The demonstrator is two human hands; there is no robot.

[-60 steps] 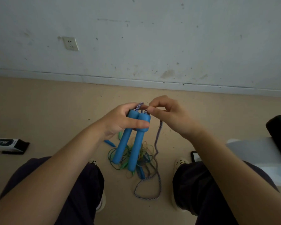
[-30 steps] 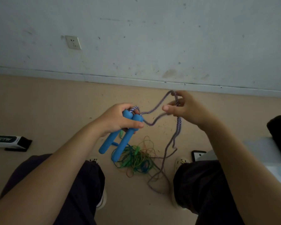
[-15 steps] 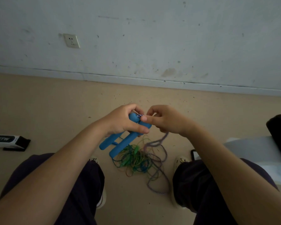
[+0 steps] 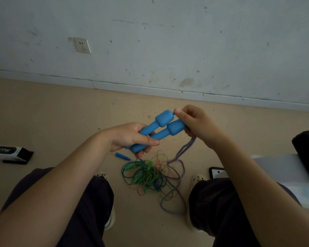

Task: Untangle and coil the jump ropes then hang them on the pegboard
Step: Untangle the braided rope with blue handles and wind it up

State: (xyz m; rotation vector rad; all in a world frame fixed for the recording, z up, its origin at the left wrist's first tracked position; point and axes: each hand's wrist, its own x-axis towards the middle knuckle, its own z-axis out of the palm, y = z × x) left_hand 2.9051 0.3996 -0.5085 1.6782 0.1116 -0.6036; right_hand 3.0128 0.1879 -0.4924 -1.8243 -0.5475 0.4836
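The tan, speckled floor [image 4: 43,113] carries a tangle of thin green and blue ropes [image 4: 146,172] at centre, a braided purple rope [image 4: 177,193] looping just right of it, a loose blue handle [image 4: 122,156] and a black-and-white box [image 4: 9,154] far left.

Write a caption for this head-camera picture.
Left hand grips two blue handles; right hand holds their braided rope.

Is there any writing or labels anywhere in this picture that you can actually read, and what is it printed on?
Pale letters on the black and white box on the floor at left: too blurred to read with confidence.
Wall socket: no readable marking.
Blue handles: no text visible.
Dark flat device on the floor at right: no readable text.
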